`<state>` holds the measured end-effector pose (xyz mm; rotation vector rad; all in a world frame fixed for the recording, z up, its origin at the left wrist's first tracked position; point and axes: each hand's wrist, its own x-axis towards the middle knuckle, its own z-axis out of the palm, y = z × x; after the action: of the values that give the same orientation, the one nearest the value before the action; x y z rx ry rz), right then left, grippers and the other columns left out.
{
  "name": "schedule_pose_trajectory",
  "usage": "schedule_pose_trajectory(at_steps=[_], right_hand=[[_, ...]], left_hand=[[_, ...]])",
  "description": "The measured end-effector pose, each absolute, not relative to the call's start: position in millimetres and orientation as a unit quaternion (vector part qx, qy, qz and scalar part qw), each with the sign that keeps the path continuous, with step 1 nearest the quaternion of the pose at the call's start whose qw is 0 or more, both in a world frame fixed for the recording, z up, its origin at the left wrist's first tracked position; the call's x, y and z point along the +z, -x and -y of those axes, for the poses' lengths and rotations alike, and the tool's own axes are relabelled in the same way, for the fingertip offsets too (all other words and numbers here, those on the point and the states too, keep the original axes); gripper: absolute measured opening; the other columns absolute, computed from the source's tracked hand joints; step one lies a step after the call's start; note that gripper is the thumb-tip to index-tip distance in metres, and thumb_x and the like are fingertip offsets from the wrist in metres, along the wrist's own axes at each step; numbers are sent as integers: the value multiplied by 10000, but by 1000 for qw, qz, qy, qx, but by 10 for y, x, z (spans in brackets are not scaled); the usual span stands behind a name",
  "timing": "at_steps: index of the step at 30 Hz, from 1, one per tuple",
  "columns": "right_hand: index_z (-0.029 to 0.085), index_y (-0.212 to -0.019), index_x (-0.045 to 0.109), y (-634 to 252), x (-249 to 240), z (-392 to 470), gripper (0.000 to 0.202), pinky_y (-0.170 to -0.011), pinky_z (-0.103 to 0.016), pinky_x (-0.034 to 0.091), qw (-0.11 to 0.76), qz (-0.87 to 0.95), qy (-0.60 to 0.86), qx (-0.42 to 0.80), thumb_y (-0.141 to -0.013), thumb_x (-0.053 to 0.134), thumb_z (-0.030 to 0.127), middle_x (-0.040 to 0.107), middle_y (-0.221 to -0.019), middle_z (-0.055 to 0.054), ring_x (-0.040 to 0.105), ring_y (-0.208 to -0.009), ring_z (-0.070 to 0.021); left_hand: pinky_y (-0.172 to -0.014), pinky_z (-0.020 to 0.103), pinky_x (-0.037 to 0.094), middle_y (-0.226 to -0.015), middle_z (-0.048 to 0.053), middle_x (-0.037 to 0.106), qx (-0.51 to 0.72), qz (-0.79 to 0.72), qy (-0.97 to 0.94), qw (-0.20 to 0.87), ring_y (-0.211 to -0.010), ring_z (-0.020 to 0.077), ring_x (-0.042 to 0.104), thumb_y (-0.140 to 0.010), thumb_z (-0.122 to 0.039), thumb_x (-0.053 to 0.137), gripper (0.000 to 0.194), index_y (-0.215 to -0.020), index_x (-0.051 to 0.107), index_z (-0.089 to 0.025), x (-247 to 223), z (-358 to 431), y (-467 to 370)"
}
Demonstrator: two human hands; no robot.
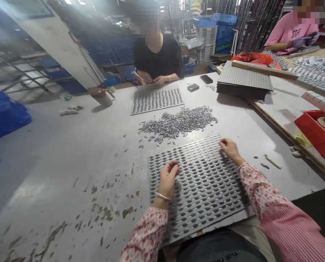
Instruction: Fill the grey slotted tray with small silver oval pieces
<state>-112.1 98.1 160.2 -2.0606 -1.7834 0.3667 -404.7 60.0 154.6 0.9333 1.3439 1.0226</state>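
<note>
A grey board lies in front of me, tilted toward my lap. Rows of small dark leaf-shaped pieces fill most of it; the far right part shows bare slots. Over the board's left half is my left hand, its thumb and fingers pinched together. My right hand pinches at the far right corner, by the bare rows. Whatever either pinch holds is too small or hidden to make out. Beyond the board is a heap of loose grey leaf-shaped pieces.
Across the table a person in black sits behind another filled board. At the right stand a stack of boards and a red box. A small pale-handled tool lies beside my right sleeve. A person in pink works farther off.
</note>
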Motion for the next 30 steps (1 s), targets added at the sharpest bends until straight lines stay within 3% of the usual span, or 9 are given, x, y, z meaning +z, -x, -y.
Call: schedule_pose_trajectory(at_steps=[4, 8, 12, 17, 22, 26, 30], right_hand=[[170, -843, 669, 758, 1505, -869, 308, -686, -281, 408, 175, 585, 782, 128, -831, 402, 323, 666, -821, -95, 587, -773, -193], [189, -896, 667, 667, 1265, -730, 318, -733, -295, 427, 183, 603, 762, 150, -835, 384, 320, 678, -917, -84, 605, -858, -215], [205, -952, 658, 665, 984, -603, 326, -784, -317, 439, 219, 606, 749, 154, -838, 386, 342, 675, -969, -66, 605, -901, -218], [220, -1019, 633, 721, 742, -435, 320, -827, -332, 441, 264, 595, 743, 158, -837, 425, 381, 645, -1038, -54, 589, -954, -213], [228, -1039, 623, 931, 759, -308, 310, -837, -325, 442, 314, 585, 726, 175, -845, 432, 377, 638, -1016, -46, 586, -943, -192], [220, -1032, 626, 1107, 829, -277, 300, -831, -324, 449, 336, 580, 714, 201, -840, 441, 357, 641, -1007, -46, 587, -934, -189], [199, -1028, 620, 1174, 833, -280, 293, -833, -334, 453, 351, 577, 707, 212, -832, 453, 340, 639, -1003, -59, 587, -926, -194]], left_hand=[[-721, 283, 450, -856, 65, 626, 351, -637, -519, 449, -734, 157, 568, -703, -275, 605, 257, -943, 596, -184, 1514, -1226, 4287], [-837, 339, 408, -1025, 103, 609, 278, -683, -569, 364, -909, 222, 556, -611, -272, 692, 397, -984, 588, -183, 1511, -1869, 4479], [-915, 430, 341, -1184, 185, 519, 217, -724, -589, 286, -1133, 330, 443, -637, -351, 676, 521, -1103, 541, -160, 1458, -2333, 4394], [-907, 565, 285, -1342, 241, 322, 211, -736, -604, 220, -1237, 444, 250, -687, -444, 620, 603, -1198, 482, -153, 1215, -2497, 3960], [-889, 507, 354, -1355, 204, 306, 261, -706, -610, 249, -1264, 394, 232, -746, -398, 597, 457, -1136, 516, -175, 1023, -2506, 3911], [-886, 438, 399, -1263, 157, 431, 319, -683, -557, 349, -1178, 312, 406, -761, -292, 619, 266, -998, 590, -176, 1004, -2638, 4119], [-818, 422, 472, -1166, 99, 533, 425, -638, -440, 468, -987, 212, 543, -839, -317, 524, 311, -1111, 544, -167, 1068, -2839, 4279]])
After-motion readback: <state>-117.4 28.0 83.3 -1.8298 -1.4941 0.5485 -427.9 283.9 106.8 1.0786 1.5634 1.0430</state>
